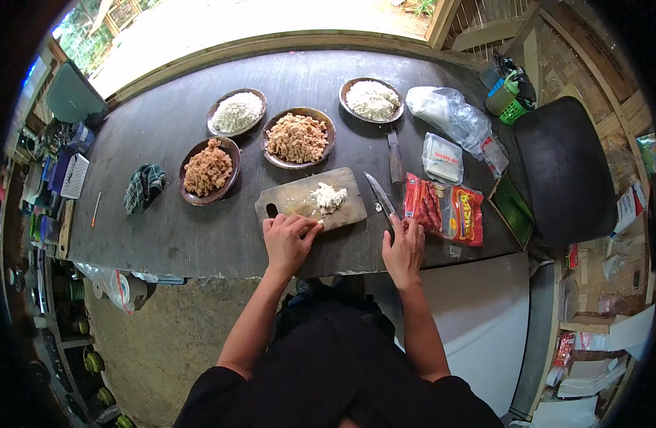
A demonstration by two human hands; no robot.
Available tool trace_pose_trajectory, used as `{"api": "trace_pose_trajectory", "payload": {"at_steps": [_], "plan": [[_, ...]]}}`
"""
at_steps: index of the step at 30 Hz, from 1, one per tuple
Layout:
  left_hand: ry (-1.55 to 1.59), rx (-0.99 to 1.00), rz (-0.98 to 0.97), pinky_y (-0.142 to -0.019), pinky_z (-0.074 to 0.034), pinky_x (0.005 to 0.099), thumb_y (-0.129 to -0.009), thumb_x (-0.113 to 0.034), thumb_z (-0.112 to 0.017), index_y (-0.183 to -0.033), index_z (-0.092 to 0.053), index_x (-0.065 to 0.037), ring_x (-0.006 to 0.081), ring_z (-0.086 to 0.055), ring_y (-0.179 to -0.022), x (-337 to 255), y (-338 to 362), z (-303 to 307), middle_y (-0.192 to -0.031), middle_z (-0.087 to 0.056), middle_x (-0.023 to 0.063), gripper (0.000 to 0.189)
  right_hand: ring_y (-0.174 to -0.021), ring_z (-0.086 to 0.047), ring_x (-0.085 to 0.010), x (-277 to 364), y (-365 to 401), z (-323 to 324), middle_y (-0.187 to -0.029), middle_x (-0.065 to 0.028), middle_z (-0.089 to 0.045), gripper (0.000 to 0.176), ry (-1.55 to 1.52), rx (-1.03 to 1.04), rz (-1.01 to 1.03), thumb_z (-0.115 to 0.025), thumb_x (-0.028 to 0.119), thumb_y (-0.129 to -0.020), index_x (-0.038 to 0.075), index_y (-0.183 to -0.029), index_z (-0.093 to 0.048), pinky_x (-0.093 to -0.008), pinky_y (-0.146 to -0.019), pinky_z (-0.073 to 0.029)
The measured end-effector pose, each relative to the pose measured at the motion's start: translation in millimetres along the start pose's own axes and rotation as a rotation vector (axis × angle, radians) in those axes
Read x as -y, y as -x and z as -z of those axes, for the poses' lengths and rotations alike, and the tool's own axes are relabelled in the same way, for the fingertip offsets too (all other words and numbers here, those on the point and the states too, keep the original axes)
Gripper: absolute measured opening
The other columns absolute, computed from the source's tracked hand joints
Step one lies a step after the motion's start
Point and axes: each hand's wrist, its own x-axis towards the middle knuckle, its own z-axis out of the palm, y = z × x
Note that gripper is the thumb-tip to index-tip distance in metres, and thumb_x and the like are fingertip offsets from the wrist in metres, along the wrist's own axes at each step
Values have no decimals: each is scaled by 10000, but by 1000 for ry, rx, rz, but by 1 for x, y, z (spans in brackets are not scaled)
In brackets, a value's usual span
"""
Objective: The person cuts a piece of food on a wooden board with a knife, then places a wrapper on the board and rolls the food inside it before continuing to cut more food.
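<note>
Black shirt (328, 364), 6 o'clock; left hand (288, 241) pinches white morsel (320, 222) at cutting board (289, 196); right hand (405, 253) touches knife (379, 192), grip unclear.

Left hand (288, 241) curled, right hand (405, 250) palm-down

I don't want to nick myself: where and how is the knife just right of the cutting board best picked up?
Best grip the knife by its handle end, where the right hand is, coming from above on the person's side. It lies slantwise on the table with the bare blade pointing away, so that approach should keep fingers off the edge.
</note>
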Motion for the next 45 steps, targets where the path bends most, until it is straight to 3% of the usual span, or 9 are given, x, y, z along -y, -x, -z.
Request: {"api": "trace_pose_trajectory", "payload": {"at_steps": [9, 13, 16, 22, 23, 27, 33, 42, 45], "plan": [[-33, -110, 27, -912, -349, 361, -848, -312, -837, -898, -822, -196, 153, -612, -875, -9, 5, -6, -901, -762, -69, 127, -1049, -596, -339, -14, 2, 3, -1108, -156, -589, 349, -147, 63, 54, -705, 59, -894, 17, -1240, -697, -438, -923, -503], [-73, -145, 48, -916, -341, 366, -848, -310, -837, -904, -822, -198, 149, -605, -874, -9, 7, -5, -914, -767, -75, 127, -1032, -628, -338, -13, -2, 5, -1097, -156, -636, 360, -194, 0, 100, -706, 40, -887, 13, -1246, -707, -424, -894, -527], [-101, -159, 91, -915, -336, 371, -848, -310, -835, -912, -823, -200, 148, -600, -866, -8, 5, -8, -913, -767, -81, 128, -999, -673, -344, -6, -9, 19, -1104, -167, -669, 369, -367, -21, 89, -697, 32, -895, 24, -1264, -708, -432, -858, -552], [-129, -206, 92, -895, -333, 364, -858, -313, -817, -921, -823, -212, 148, -598, -859, -1, 0, -10, -919, -772, -90, 118, -893, -714, -348, 39, -6, 22, -1067, -185, -681, 360, -688, 157, 219, -681, 28, -934, 44, -1293, -696, -421, -769, -576], [-128, -205, 92, -895, -333, 364, -858, -313, -817, -921, -823, -212, 148, -598, -859, -1, -2, -10, -919, -772, -90, 118, -820, -705, -356, 40, -4, 16, -1012, -191, -677, 368, -676, 200, 242, -671, 40, -953, 45, -1321, -676, -431, -726, -568], [-182, -192, 89, -896, -333, 361, -854, -299, -823, -915, -823, -217, 147, -600, -853, 2, -1, -5, -926, -775, -93, 102, -771, -685, -377, 51, 0, 12, -905, -193, -668, 390, -681, 277, 240, -649, 57, -975, 33, -1364, -638, -460, -690, -550], [-197, -238, 125, -895, -339, 361, -852, -287, -833, -906, -821, -214, 138, -604, -858, 13, 2, -1, -919, -775, -91, 92, -755, -682, -380, 51, 7, 15, -872, -184, -647, 377, -657, 393, 255, -654, 94, -979, 43, -1352, -647, -472, -677, -550], [-141, -211, 86, -897, -348, 367, -852, -297, -830, -905, -822, -210, 150, -602, -862, 9, -4, -8, -919, -775, -90, 102, -768, -682, -402, 41, -5, 22, -860, -195, -656, 413, -514, 321, 175, -655, 94, -969, 53, -1378, -627, -490, -685, -550], [-126, -204, 71, -903, -345, 370, -854, -295, -820, -904, -818, -208, 157, -593, -863, 8, -8, -11, -926, -775, -86, 100, -825, -680, -419, 44, -1, 21, -892, -219, -673, 440, -591, 331, 157, -668, 52, -940, 55, -1378, -630, -487, -726, -536]]}}
